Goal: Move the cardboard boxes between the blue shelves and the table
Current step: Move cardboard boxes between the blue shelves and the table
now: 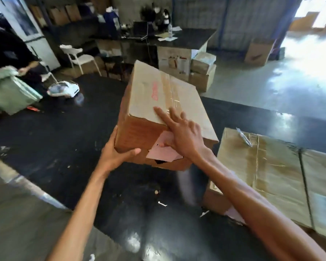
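Note:
A taped cardboard box (pixel 154 95) with red lettering on its top and a pink label on its near side hangs tilted just above the black table (pixel 54 144). My left hand (pixel 115 151) grips its lower near-left corner, thumb along the near face. My right hand (pixel 181 129) lies on the near top edge, fingers spread over the lid and thumb on the pink label. Two more cardboard boxes (pixel 267 172) lie side by side on the table at the right.
A person in dark clothes (pixel 9 51) stands at the far left beside a green sack (pixel 9 91). A white chair (pixel 79 57), a cluttered dark desk (pixel 177 38) and stacked cartons (pixel 201 72) stand behind. Blue shelving (pixel 233 19) lines the back wall.

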`<state>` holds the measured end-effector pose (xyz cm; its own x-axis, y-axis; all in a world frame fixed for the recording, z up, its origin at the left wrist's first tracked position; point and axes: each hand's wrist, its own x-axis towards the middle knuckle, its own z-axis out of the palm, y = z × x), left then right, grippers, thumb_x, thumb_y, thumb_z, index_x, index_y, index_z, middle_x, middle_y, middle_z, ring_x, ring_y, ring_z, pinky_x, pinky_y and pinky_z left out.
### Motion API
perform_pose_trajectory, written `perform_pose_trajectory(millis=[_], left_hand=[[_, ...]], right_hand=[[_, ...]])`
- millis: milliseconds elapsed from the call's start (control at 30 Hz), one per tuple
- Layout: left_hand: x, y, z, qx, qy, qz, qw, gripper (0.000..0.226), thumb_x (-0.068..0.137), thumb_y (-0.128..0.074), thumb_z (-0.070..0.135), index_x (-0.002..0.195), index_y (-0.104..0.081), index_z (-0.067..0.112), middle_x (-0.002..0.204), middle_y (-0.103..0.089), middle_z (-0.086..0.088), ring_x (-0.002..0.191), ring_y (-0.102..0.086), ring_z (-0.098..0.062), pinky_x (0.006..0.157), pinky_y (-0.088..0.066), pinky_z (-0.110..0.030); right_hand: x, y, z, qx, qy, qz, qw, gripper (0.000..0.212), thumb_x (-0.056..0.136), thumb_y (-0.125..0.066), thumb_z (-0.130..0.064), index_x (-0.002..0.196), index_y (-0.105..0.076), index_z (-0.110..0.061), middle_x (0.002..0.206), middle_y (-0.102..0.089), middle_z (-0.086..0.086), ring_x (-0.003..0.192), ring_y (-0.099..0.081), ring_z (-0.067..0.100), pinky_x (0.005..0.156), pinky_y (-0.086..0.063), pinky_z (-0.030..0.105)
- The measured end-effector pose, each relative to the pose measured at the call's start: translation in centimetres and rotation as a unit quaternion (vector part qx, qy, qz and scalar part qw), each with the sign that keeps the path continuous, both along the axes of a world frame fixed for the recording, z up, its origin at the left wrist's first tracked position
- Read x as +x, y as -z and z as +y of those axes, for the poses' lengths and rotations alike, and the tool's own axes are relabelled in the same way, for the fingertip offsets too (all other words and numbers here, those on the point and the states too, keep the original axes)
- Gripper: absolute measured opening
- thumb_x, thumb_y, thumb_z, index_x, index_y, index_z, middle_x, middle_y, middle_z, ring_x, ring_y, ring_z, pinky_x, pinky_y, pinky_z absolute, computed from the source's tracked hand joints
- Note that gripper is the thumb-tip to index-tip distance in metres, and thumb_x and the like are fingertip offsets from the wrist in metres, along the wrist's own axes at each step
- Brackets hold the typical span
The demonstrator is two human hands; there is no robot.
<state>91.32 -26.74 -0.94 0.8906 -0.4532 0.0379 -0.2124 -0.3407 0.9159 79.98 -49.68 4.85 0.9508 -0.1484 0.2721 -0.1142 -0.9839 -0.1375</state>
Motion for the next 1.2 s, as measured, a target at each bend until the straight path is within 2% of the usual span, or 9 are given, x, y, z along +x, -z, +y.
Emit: perform_pose_trajectory(millis=[100, 267, 367, 467, 633, 733, 833, 1000, 1200], left_hand=[[2.2, 2.4, -0.1, 0.010, 0.051, -0.003, 0.999, 0.132, 0.039, -0.100, 0.051, 0.154, -0.037, 0.032, 0.136, -0.064, 0.009, 0.125, -0.061, -0.009, 0.103, -0.053, -0.035], [4.9, 6.6, -0.2, -0.018, 0.090, 0.026, 0.995, 0.130, 0.033, -0.103, 0.043, 0.149, -0.047, 0.026, 0.121, -0.069, 0.016, 0.117, -0.065, -0.004, 0.083, -0.055, -0.010], [6.4, 8.3, -0.8, -0.035, 0.128, 0.026, 0.991, 0.143, 0.036, -0.106, 0.023, 0.159, -0.033, 0.030, 0.128, -0.067, 0.020, 0.121, -0.062, 0.003, 0.092, -0.055, -0.016], [7.4, 10.7, -0.9, -0.027, 0.150, 0.038, 0.988, 0.156, 0.033, -0.105, 0.029, 0.163, -0.019, 0.033, 0.131, -0.060, 0.027, 0.115, -0.059, 0.016, 0.090, -0.049, -0.006], [8.1, 15.5, -0.9, 0.025, 0.181, 0.031, 0.983, 0.162, 0.036, -0.104, 0.034, 0.160, 0.000, 0.048, 0.108, -0.055, 0.056, 0.101, -0.052, 0.033, 0.081, -0.039, 0.007], [8.0, 17.2, -1.6, 0.042, 0.188, 0.021, 0.981, 0.158, 0.036, -0.105, 0.031, 0.162, -0.009, 0.044, 0.136, -0.058, 0.028, 0.111, -0.057, 0.019, 0.083, -0.040, 0.006], [8.4, 18.4, -2.4, 0.050, 0.182, 0.010, 0.982, 0.152, 0.040, -0.104, 0.019, 0.161, -0.015, 0.044, 0.140, -0.063, 0.002, 0.111, -0.061, 0.002, 0.084, -0.041, 0.005], [9.9, 18.1, -2.7, 0.079, 0.190, -0.018, 0.978, 0.151, 0.042, -0.104, 0.024, 0.160, -0.013, 0.048, 0.143, -0.062, -0.003, 0.119, -0.063, -0.015, 0.102, -0.049, -0.030], [11.1, 17.4, -3.4, 0.100, 0.219, -0.036, 0.970, 0.148, 0.046, -0.103, 0.018, 0.162, -0.014, 0.039, 0.144, -0.060, -0.007, 0.121, -0.061, -0.020, 0.107, -0.047, -0.036]], right_hand=[[1.6, 1.7, 2.3, -0.040, 0.022, 0.048, 0.998, 0.109, 0.092, -0.075, -0.031, 0.160, 0.008, -0.048, 0.170, -0.013, 0.015, 0.150, -0.024, 0.050, 0.115, -0.035, 0.058], [3.3, 5.6, 4.6, -0.052, 0.079, 0.120, 0.988, 0.114, 0.091, -0.076, -0.029, 0.161, 0.013, -0.044, 0.169, -0.010, 0.020, 0.150, -0.019, 0.055, 0.119, -0.028, 0.063], [3.7, 8.6, 6.2, -0.078, 0.101, 0.162, 0.979, 0.101, 0.100, -0.063, -0.021, 0.162, 0.014, -0.039, 0.168, -0.005, 0.029, 0.148, -0.016, 0.062, 0.119, -0.026, 0.068], [4.1, 11.1, 7.3, -0.086, 0.123, 0.180, 0.972, 0.085, 0.106, -0.048, -0.014, 0.163, 0.012, -0.035, 0.167, -0.004, 0.034, 0.146, -0.016, 0.066, 0.118, -0.025, 0.071], [3.7, 14.8, 7.5, -0.086, 0.136, 0.193, 0.968, 0.077, 0.109, -0.038, -0.015, 0.163, 0.014, -0.034, 0.167, -0.001, 0.035, 0.146, -0.015, 0.067, 0.117, -0.023, 0.074], [2.8, 16.8, 6.8, -0.075, 0.141, 0.209, 0.965, 0.083, 0.109, -0.044, -0.020, 0.161, 0.017, -0.037, 0.168, 0.003, 0.031, 0.149, -0.010, 0.064, 0.121, -0.018, 0.071], [1.8, 18.3, 5.6, -0.049, 0.132, 0.207, 0.968, 0.086, 0.105, -0.052, -0.023, 0.162, 0.010, -0.041, 0.172, 0.004, 0.022, 0.153, -0.004, 0.057, 0.125, -0.014, 0.064], [0.2, 19.2, 2.4, -0.025, 0.140, 0.210, 0.967, 0.103, 0.093, -0.070, -0.038, 0.165, 0.004, -0.035, 0.173, 0.007, 0.014, 0.160, 0.005, 0.037, 0.129, -0.007, 0.054], [-2.1, 19.7, -0.7, -0.047, 0.165, 0.217, 0.961, 0.112, 0.090, -0.069, -0.049, 0.165, 0.011, -0.026, 0.171, 0.014, 0.017, 0.158, 0.013, 0.035, 0.127, 0.013, 0.053]])
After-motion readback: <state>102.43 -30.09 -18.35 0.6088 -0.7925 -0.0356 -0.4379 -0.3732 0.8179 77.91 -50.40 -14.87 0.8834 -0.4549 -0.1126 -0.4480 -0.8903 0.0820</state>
